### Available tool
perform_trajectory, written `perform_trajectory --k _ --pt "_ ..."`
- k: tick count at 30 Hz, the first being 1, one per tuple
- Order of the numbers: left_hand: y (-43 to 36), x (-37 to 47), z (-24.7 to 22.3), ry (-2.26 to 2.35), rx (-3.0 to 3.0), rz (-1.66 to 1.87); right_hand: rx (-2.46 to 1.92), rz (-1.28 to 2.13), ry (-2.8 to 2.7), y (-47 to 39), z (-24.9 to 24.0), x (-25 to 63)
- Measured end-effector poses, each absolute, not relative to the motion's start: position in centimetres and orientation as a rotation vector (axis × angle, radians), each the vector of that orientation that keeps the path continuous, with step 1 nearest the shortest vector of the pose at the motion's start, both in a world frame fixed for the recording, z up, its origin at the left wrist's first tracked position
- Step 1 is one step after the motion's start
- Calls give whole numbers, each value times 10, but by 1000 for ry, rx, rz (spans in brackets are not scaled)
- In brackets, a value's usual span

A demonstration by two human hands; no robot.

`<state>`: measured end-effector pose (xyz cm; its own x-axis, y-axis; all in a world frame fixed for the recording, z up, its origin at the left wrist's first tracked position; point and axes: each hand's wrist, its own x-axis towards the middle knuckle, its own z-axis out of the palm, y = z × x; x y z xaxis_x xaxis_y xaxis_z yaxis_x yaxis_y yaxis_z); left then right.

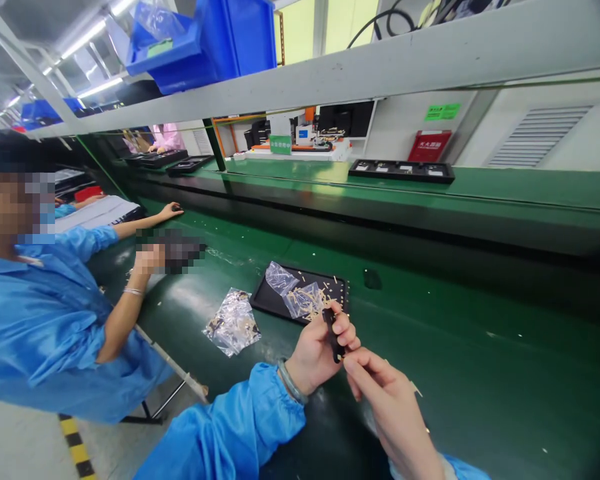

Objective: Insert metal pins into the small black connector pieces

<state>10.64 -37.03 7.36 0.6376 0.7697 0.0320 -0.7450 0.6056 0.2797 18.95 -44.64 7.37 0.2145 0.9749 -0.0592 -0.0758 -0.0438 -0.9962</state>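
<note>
My left hand (316, 352) grips a small black part (331, 333) upright between thumb and fingers, just in front of a black tray (275, 301). My right hand (387, 400) sits right below it, fingers pinched together at the part's lower end, with a thin pale pin (416, 389) sticking out beside them. The tray holds scattered pale pins and two clear plastic bags (300, 293). Both my sleeves are blue.
Another clear bag of small parts (233, 325) lies left of the tray on the green bench (480, 373). A co-worker in blue (45, 313) sits at left, a hand raised. Behind runs a green conveyor (505, 190) carrying black trays (403, 171). Blue bins (205, 40) sit overhead.
</note>
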Motion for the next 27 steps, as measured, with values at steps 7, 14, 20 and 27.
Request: perform_trajectory --k 7,14,20,27 --pt "-371 106 77 126 357 900 -1309 1045 -987 -445 76 189" --pt "-371 106 78 189 407 915 -1330 958 -1044 -446 81 190" --pt "-371 104 78 188 538 935 -1398 843 -1204 -447 78 195" --pt "-372 104 82 262 636 960 -1415 806 -1282 -447 86 199"
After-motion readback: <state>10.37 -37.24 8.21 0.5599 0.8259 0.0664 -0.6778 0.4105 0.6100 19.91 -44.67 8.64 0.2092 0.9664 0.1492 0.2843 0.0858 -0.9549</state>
